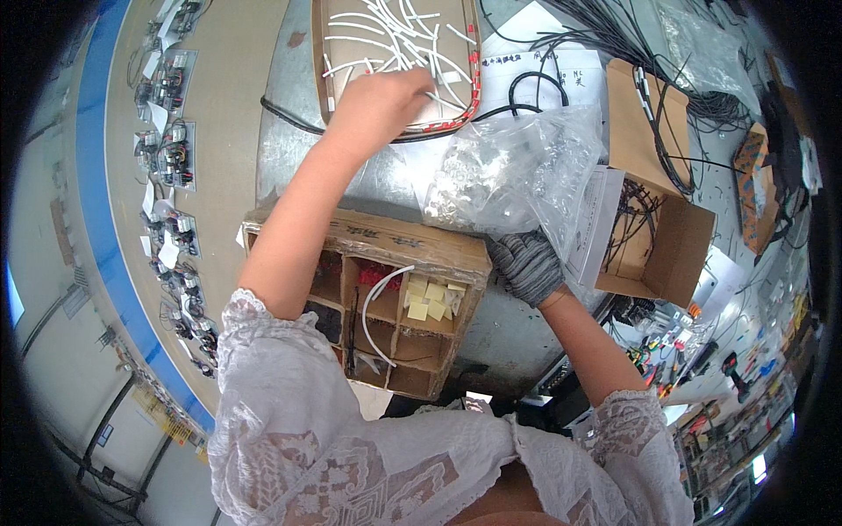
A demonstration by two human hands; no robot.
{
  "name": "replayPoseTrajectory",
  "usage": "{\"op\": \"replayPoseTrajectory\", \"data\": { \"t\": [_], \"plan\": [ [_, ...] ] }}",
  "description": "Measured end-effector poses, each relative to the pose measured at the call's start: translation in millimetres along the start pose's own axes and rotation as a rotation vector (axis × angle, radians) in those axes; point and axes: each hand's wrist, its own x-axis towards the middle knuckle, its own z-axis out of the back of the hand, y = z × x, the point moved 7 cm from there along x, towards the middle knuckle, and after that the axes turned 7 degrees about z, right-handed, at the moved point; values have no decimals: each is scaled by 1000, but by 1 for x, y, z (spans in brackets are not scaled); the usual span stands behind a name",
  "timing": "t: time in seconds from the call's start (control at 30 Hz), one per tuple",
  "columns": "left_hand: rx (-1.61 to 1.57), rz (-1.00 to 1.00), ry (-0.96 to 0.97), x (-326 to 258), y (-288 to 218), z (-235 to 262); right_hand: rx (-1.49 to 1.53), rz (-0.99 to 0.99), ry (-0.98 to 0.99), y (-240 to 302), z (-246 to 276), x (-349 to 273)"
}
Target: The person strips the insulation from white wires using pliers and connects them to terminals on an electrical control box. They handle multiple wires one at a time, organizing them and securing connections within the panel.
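My bare left hand (375, 107) reaches into a shallow cardboard tray (321, 53) of white tube pieces (386, 35). Its fingers are bent and drawn together; the fingertips are partly hidden, so what they hold does not show clearly. My right hand (529, 268), in a grey knit glove, rests between the compartment box and a clear plastic bag (491, 171) of small pieces. The bag's edge overlaps its fingers, and their grip is hidden. One long white tube (367, 320) lies curved across the divided cardboard box (412, 244), which has yellowish blocks (430, 298) in one compartment.
Right of the bag stands an open cardboard box (680, 254) with black cables inside. More black cables (605, 44) spread over the metal table (289, 167) at the back. At left, a conveyor belt (232, 53) carries a row of wired assemblies (171, 158). Tools lie at far right.
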Motion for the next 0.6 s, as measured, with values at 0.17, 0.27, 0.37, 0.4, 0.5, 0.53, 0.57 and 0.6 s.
{"op": "replayPoseTrajectory", "data": {
  "t": [0.17,0.27,0.37,0.4,0.5,0.53,0.57,0.6],
  "plan": [
    [289,-22,89,7,-5,-14,106,-83,185,-6,-14,-7],
    [311,-100,75,7,-9,-13,190,-159,208,-10,-16,-7],
    [257,-142,7,4,-11,-7,155,-87,33,-12,-19,-11],
    [255,-142,-11,4,-11,-5,115,-42,-32,-10,-17,-10],
    [273,-133,-47,3,-12,0,16,2,-75,-7,-14,-10],
    [283,-128,-56,2,-13,2,-14,3,-64,-6,-12,-10],
    [285,-125,-79,0,-14,7,-61,15,22,-3,-12,-9],
    [288,-121,-103,-2,-16,14,-107,28,107,0,-10,-9]
  ]
}}
